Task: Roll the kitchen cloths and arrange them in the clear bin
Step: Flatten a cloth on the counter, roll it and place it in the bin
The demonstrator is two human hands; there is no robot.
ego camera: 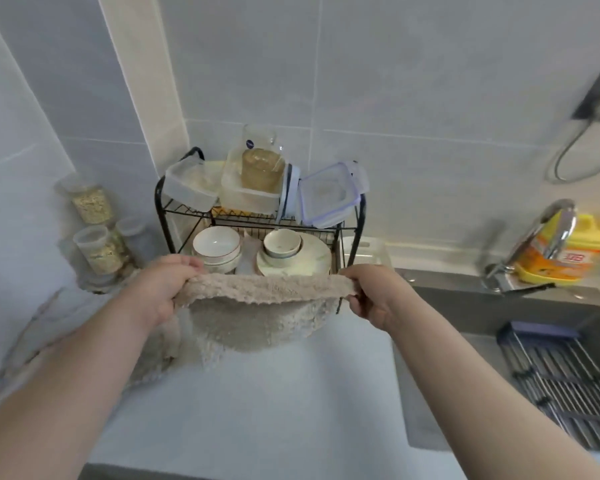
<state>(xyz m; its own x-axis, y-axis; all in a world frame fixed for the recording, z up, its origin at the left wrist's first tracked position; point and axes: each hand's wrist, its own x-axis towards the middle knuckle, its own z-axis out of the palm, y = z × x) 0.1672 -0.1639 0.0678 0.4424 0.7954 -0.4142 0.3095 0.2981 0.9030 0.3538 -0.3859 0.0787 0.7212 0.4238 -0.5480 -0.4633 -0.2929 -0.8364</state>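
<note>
Both hands hold one beige kitchen cloth (257, 317) up in the air, above the middle of the white desk (291, 393) & in front of the dish rack (250, 220). The left hand (160, 292) grips the cloth's top left corner, its fingers (184, 262) curled over the edge. The right hand (371, 296) pinches the top right corner, its fingers (358, 305) curled under it. The top edge is stretched btw. the two hands; the rest hangs down in a curve. Its lower part is near the desk, but I cannot tell if it touches. A second cloth (156, 362), also beige, lies crumpled on the desk toward the left edge, partly under the left forearm.

The dish rack stands at the back edge of the desk, w/ bowls (216, 242) & a plate (312, 259) on the lower shelf and plastic boxes (324, 195) on the top shelf. Jars (92, 206) stand in the back left corner. At the right side of the desk is the sink (499, 313) w/ a metal grid (561, 375) in it; a tap (548, 230) & a yellow bottle (582, 244) are behind it.
</note>
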